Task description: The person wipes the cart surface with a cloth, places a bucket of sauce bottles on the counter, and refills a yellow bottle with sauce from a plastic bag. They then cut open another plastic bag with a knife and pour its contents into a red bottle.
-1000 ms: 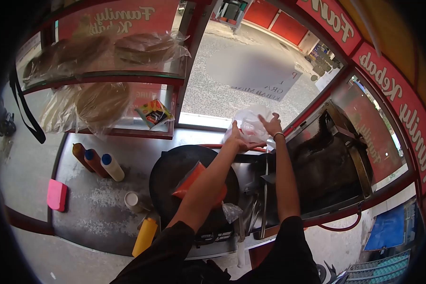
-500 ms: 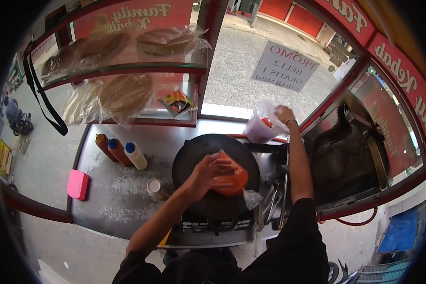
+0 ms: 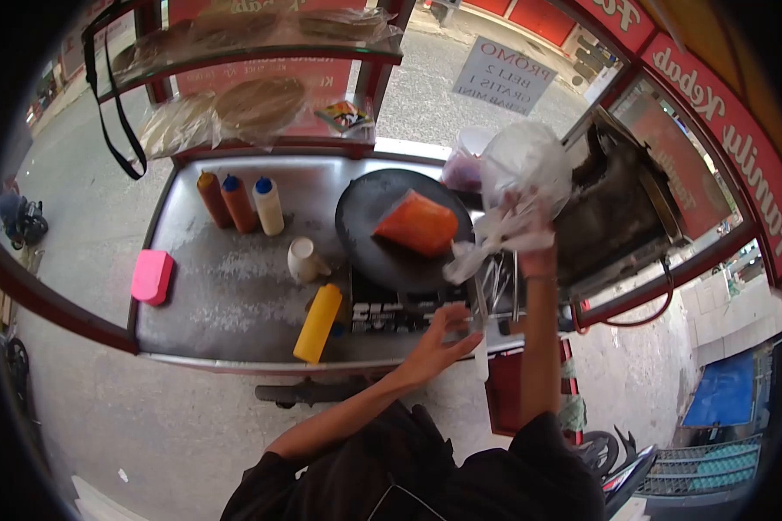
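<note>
My right hand (image 3: 537,247) is closed round the gathered part of a translucent white plastic bag (image 3: 528,161), raised over the right side of the counter. The bag's contents cannot be made out. My left hand (image 3: 447,341), fingers apart and holding nothing, is at the counter's front edge, close to a white-handled utensil (image 3: 481,358). On the black round griddle (image 3: 369,195) lies a clear bag of orange-red sauce (image 3: 421,224). Behind the raised bag stands a translucent tub (image 3: 462,171), partly hidden.
Three sauce bottles (image 3: 241,204) stand at the back left. A white cup (image 3: 304,259), a yellow bottle (image 3: 319,323) and a pink box (image 3: 153,277) are on the metal counter. Bagged flatbreads (image 3: 261,106) fill the shelf above. A dark grill (image 3: 613,204) is at the right.
My left hand has left the sauce bag and moved toward the front edge. My right hand has come back from the tub, now holding the white plastic bag. The view has shifted.
</note>
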### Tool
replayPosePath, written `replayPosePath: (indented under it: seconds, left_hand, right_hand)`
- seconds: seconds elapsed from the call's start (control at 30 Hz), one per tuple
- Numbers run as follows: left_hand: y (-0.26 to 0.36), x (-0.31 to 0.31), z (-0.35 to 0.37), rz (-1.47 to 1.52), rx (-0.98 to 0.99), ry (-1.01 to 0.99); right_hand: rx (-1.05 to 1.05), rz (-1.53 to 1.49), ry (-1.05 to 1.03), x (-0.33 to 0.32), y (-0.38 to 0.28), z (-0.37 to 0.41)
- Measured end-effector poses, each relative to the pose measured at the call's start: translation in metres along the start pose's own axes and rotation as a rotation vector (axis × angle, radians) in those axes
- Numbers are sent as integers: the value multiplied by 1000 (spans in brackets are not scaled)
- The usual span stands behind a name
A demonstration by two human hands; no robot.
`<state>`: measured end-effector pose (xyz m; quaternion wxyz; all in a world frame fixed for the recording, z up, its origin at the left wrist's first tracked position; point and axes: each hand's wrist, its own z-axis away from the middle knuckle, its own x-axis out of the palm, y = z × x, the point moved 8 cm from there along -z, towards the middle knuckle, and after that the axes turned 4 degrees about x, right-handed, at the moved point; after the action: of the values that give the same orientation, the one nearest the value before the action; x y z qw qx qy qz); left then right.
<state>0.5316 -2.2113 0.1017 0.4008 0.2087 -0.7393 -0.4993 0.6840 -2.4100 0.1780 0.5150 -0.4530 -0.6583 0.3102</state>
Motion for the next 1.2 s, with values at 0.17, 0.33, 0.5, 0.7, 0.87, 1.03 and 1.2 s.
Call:
replayPosePath:
  seconds: [0.17, 0.33, 0.5, 0.7, 0.87, 1.03, 1.2]
  left_hand:
    - [-13, -15, 37, -113, -83, 239]
    - [58, -33, 90, -301, 457, 434]
    - [-40, -67, 132, -295, 75, 521]
    - [-72, -62, 174, -398, -25, 289]
    - [-77, 17, 186, -636, -478, -530]
    - [-159, 81, 208, 225, -747, -182]
    - [-197, 118, 209, 1021, -323, 429]
  right_hand:
    - [11, 586, 20, 65, 84, 179]
    - [-61, 1313, -276, 160, 101, 271]
    - [550, 855, -104, 152, 138, 311]
    - [474, 120, 81, 147, 90, 319]
    - [-4, 1007, -170, 156, 47, 369]
    - [7, 1012, 34, 60, 75, 416]
    - [95, 1182, 152, 38, 87, 429]
